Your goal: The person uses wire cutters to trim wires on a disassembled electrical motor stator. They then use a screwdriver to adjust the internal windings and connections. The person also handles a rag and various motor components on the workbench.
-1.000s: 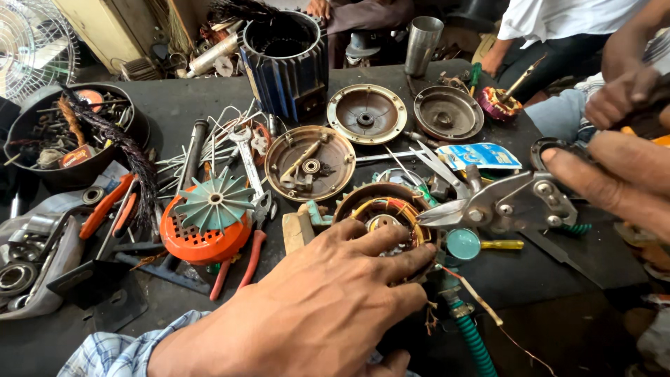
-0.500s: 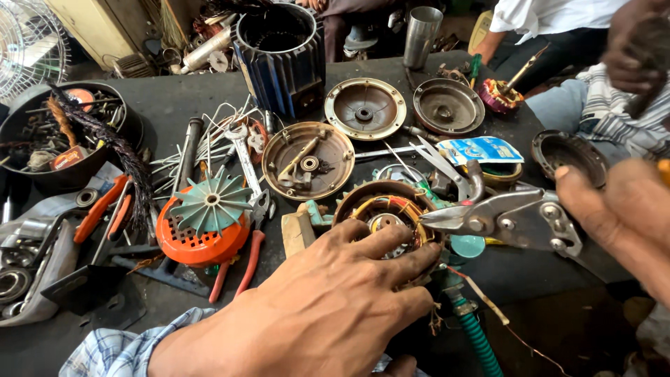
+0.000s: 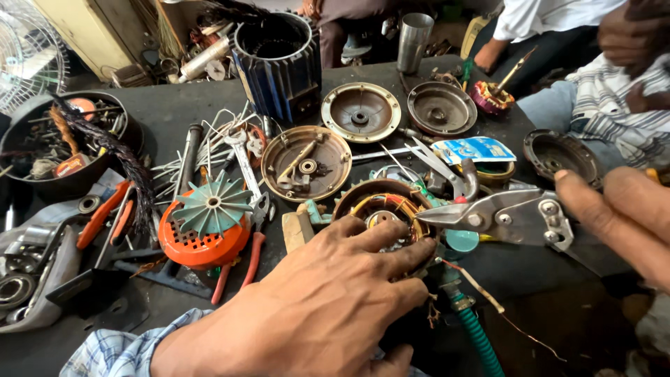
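Observation:
My left hand point(image 3: 314, 300) lies spread over the near side of a round motor stator point(image 3: 387, 206) with copper windings and grips its rim with the fingertips. At the right edge, my right hand point(image 3: 621, 216) holds metal snips point(image 3: 499, 216) by the handles. Their blades point left, and the tips rest at the stator's right rim. The stator sits on a dark worktable point(image 3: 174, 112).
An orange motor cover with a teal fan point(image 3: 206, 216) lies left of the stator. Round metal end caps point(image 3: 306, 162) point(image 3: 360, 112) point(image 3: 441, 108), a blue motor housing point(image 3: 278, 63), wrenches, pliers, a green hose point(image 3: 478, 335) and a parts bowl point(image 3: 56, 146) crowd the table. Other people sit at the far right.
The snips have moved left, their tips now at the stator's rim. My right hand followed them in. My left hand stays on the stator.

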